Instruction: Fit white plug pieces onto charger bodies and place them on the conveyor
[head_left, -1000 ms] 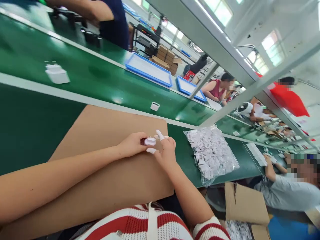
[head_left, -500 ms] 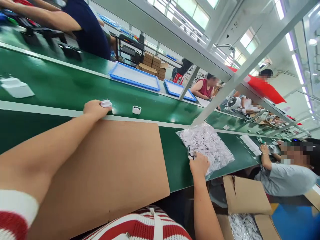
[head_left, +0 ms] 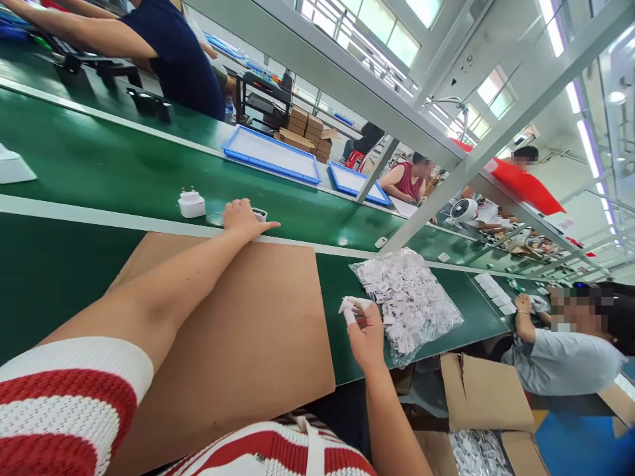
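Note:
My left hand (head_left: pixel 243 219) reaches over the green belt, its thumb stretched out to the right and its fingers on a small white case (head_left: pixel 259 214), mostly hidden behind it. To its left, a white plug adapter (head_left: pixel 191 203) stands on the belt with its pins up. Beside the clear bag of small white parts (head_left: pixel 411 297), my right hand (head_left: pixel 366 330) pinches a small white piece (head_left: pixel 348 306) between white-covered fingertips. Below my left arm lies a brown cardboard sheet (head_left: pixel 268 317).
Blue-rimmed trays (head_left: pixel 270 153) rest beyond the belt. A slanted grey post (head_left: pixel 431 205) rises behind the bag. An open carton (head_left: pixel 489 390) is at the lower right. A person in grey (head_left: pixel 570 357) works at the right; another in dark blue (head_left: pixel 181 59) is across the belt.
My left hand has let go of the plug adapter and moved right to the white case. My right hand has come left off the bag with a small white piece. The adapter sits further left.

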Tool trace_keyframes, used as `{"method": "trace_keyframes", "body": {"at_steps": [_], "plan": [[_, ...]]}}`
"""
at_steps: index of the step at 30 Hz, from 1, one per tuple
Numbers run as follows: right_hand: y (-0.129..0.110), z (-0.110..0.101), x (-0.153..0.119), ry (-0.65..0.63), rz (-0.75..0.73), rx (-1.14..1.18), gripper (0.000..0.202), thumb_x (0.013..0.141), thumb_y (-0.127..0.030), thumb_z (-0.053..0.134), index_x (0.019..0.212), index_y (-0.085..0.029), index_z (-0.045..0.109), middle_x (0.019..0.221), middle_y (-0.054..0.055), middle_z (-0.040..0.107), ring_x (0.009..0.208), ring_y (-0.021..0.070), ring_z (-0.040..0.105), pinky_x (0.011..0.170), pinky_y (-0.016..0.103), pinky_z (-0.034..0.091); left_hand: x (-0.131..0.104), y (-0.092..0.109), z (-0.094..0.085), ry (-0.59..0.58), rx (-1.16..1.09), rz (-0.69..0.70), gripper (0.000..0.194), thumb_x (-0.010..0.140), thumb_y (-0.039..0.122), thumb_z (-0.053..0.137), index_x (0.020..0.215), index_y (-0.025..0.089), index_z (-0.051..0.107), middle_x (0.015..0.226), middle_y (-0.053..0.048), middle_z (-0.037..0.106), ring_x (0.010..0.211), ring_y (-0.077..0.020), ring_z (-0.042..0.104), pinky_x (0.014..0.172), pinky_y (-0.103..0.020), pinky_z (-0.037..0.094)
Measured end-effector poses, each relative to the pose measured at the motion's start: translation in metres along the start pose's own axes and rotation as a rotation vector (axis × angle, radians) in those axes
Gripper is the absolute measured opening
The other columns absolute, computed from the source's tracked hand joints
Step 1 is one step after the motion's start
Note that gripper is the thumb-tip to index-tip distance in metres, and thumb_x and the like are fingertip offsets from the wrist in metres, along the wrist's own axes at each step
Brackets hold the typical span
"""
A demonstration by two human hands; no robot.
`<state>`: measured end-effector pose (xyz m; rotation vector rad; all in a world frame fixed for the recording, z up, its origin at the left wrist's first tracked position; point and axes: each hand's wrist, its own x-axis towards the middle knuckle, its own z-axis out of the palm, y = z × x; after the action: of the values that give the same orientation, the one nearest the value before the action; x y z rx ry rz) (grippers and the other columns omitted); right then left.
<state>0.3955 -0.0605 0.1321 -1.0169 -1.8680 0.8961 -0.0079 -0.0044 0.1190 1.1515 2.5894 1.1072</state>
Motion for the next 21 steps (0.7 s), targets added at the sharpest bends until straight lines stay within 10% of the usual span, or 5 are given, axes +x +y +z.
{"method": "trace_keyframes", "body": {"at_steps": [6, 11, 16, 21], "plan": [[-0.010, 0.008, -0.008, -0.112, 0.334, 0.372, 0.035, 0.075, -0.040, 0.076, 0.104, -0.021, 0.075, 0.091, 0.006, 0.074, 0.065, 0.0129, 0.059, 0.051, 0.023, 0.041, -0.011, 0.021, 0.000, -0.037, -0.088, 0.026, 0.052, 0.080, 0.031, 0.071, 0.126, 0.008, 0.062, 0.132, -0.016, 0.064, 0.121, -0.0310, 0.059, 0.108, -0.038, 0.044], [-0.006, 0.009, -0.004, -0.142, 0.379, 0.376, 0.037, 0.072, -0.037, 0.079, 0.104, -0.020, 0.076, 0.090, 0.006, 0.076, 0.064, 0.0127, 0.059, 0.050, 0.022, 0.040, -0.081, 0.029, -0.022, -0.635, -0.287, 0.390, 0.058, 0.076, 0.035, 0.069, 0.132, 0.022, 0.064, 0.124, -0.003, 0.072, 0.109, -0.0242, 0.068, 0.098, -0.029, 0.053], [-0.007, 0.024, 0.008, -0.249, 0.180, 0.298, 0.022, 0.080, -0.034, 0.076, 0.099, -0.022, 0.075, 0.097, 0.005, 0.074, 0.087, 0.0188, 0.069, 0.068, 0.028, 0.051, -0.159, 0.019, -0.042, -0.898, -0.314, 0.692, 0.060, 0.081, 0.027, 0.063, 0.141, 0.025, 0.057, 0.142, -0.005, 0.063, 0.128, -0.0249, 0.060, 0.110, -0.032, 0.046], [-0.021, 0.042, 0.020, -0.348, -0.219, -0.107, 0.023, 0.092, -0.021, 0.058, 0.110, -0.023, 0.072, 0.102, 0.007, 0.067, 0.089, 0.0190, 0.065, 0.079, 0.032, 0.053, -0.190, -0.003, -0.027, -0.737, -0.478, 0.486, 0.075, 0.079, 0.041, 0.076, 0.146, 0.022, 0.047, 0.144, -0.012, 0.057, 0.127, -0.0278, 0.058, 0.106, -0.037, 0.050]]}}
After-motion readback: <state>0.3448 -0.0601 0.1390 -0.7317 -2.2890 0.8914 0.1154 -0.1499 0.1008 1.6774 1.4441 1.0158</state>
